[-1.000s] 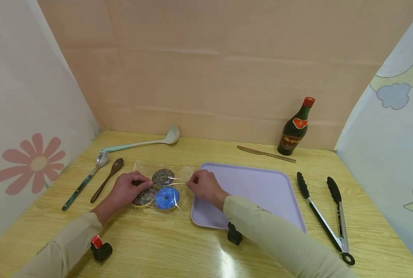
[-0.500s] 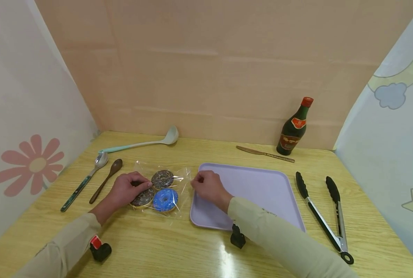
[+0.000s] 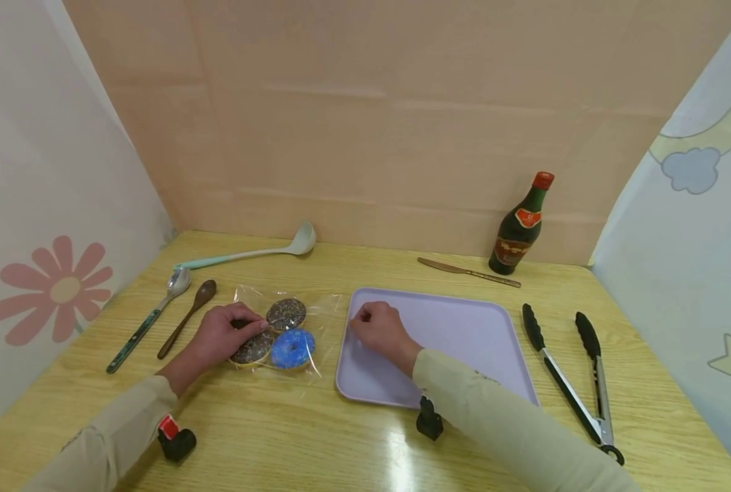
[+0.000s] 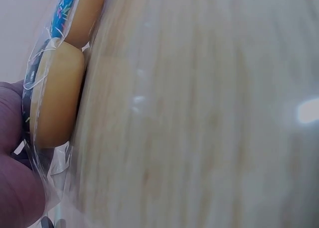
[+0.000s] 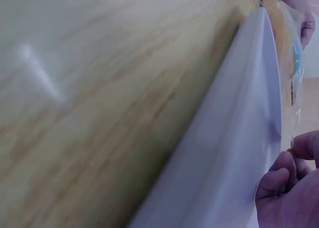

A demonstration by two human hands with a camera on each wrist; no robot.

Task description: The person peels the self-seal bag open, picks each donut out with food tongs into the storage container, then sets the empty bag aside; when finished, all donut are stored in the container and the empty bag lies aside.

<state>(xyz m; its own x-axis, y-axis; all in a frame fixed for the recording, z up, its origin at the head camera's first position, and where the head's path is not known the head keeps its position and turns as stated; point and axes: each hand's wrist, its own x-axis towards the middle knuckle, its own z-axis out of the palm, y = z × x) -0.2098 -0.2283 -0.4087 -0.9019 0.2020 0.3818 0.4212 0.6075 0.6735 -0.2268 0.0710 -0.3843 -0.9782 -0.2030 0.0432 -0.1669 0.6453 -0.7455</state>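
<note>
A clear plastic bag (image 3: pixel 322 318) lies on the table with three donuts in it. One is a blue-iced donut (image 3: pixel 293 348); a dark sprinkled donut (image 3: pixel 287 315) is behind it and another dark donut (image 3: pixel 252 348) sits at the left, partly under my left hand (image 3: pixel 221 335). That hand pinches the bag's film above the left donut between thumb and finger. My right hand (image 3: pixel 380 331) is over the left side of a lilac tray (image 3: pixel 451 335), thumb and forefinger pinched together. In the right wrist view, thin film seems to reach these fingertips (image 5: pixel 297 147).
Left of the bag lie a wooden spoon (image 3: pixel 187 318), a metal spoon with a green handle (image 3: pixel 147 324) and, farther back, a ladle (image 3: pixel 249 253). A knife (image 3: pixel 469 271) and a dark bottle (image 3: pixel 519 229) are at the back right. Tongs (image 3: pixel 568 383) lie spread right of the tray.
My right hand has drawn away from the donuts, moving right over the tray with fingertips pinched. The left hand has kept its place on the bag.
</note>
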